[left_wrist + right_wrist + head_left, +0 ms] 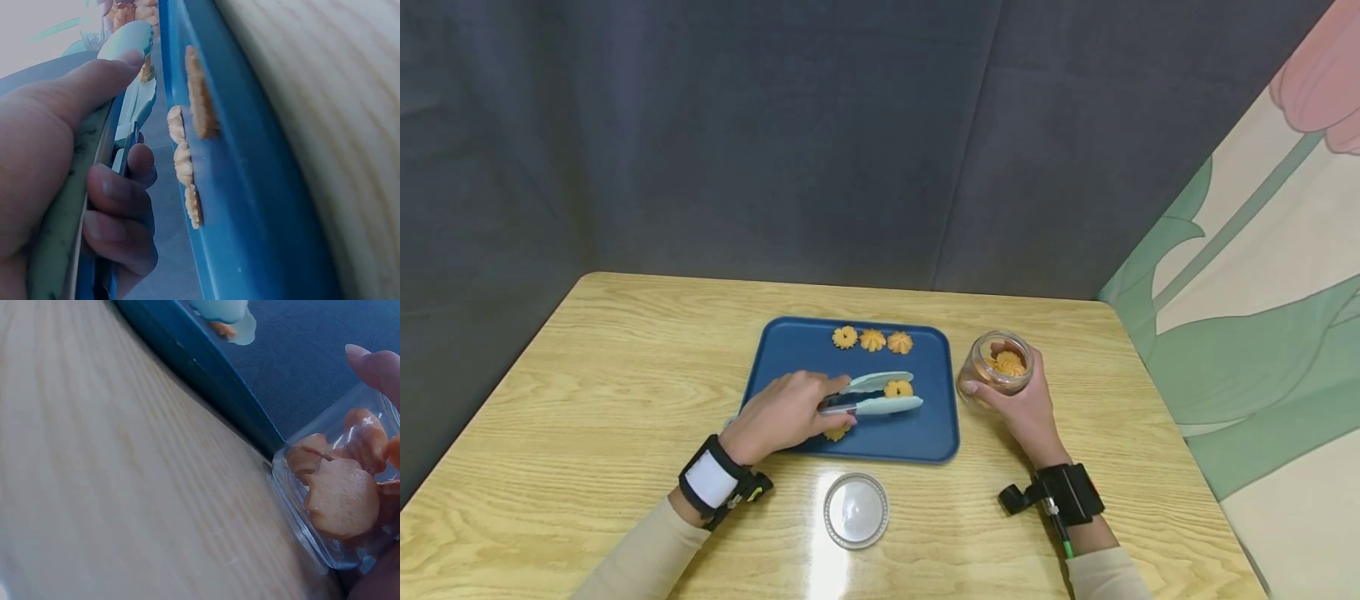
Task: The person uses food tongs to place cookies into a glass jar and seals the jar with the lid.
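In the head view my left hand (786,414) grips a pair of tongs (887,406) with pale green tips over the blue tray (936,442). Between the tips is a flower-shaped cookie (898,388); whether they squeeze it I cannot tell. The left wrist view shows thumb and curled fingers (119,240) around the tongs' handles. Right of the tray, my right hand (1026,408) holds a clear jar (976,379), tilted slightly, with several cookies (344,500) inside. Three cookies (872,339) lie in a row at the tray's far side, and another cookie (837,432) is partly under my left hand.
A round clear lid (856,510) lies on the wooden table (625,375) in front of the tray. A dark curtain (775,150) hangs behind the table, and a flower-patterned cloth (1270,350) is at the right.
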A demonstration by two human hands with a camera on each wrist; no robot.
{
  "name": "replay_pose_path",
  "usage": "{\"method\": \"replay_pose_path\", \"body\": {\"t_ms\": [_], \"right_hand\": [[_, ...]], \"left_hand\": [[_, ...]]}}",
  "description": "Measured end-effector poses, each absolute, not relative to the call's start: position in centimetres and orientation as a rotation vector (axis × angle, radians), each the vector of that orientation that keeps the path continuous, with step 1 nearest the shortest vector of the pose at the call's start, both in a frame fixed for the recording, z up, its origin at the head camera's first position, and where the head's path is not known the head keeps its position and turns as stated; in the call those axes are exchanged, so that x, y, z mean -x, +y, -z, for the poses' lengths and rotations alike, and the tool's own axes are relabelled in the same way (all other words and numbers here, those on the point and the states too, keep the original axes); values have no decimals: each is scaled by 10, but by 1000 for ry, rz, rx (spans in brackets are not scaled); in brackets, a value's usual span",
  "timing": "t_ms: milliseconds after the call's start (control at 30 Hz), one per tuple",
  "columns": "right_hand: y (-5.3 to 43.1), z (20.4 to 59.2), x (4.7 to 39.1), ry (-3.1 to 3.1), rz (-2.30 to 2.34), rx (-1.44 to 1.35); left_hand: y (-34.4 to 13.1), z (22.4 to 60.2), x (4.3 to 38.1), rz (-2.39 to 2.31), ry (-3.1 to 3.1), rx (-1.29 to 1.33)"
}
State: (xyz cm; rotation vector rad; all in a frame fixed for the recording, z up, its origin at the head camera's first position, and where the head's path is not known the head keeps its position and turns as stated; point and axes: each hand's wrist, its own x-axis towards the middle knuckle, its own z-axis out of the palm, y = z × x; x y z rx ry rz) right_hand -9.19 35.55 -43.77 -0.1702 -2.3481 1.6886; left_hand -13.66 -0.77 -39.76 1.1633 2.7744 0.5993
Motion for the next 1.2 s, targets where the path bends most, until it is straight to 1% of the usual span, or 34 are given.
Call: {"method": "replay_pose_path", "body": {"t_ms": [667, 900, 1200], "right_hand": [[355, 439, 93, -2364, -1674, 186], [356, 438, 93, -2353, -1674, 182], [356, 438, 92, -2366, -1687, 218]], "left_hand": [[20, 357, 152, -613, 2838, -1292], [38, 340, 159, -597, 2838, -1345], [65, 328, 166, -642, 2774, -1373]]}}
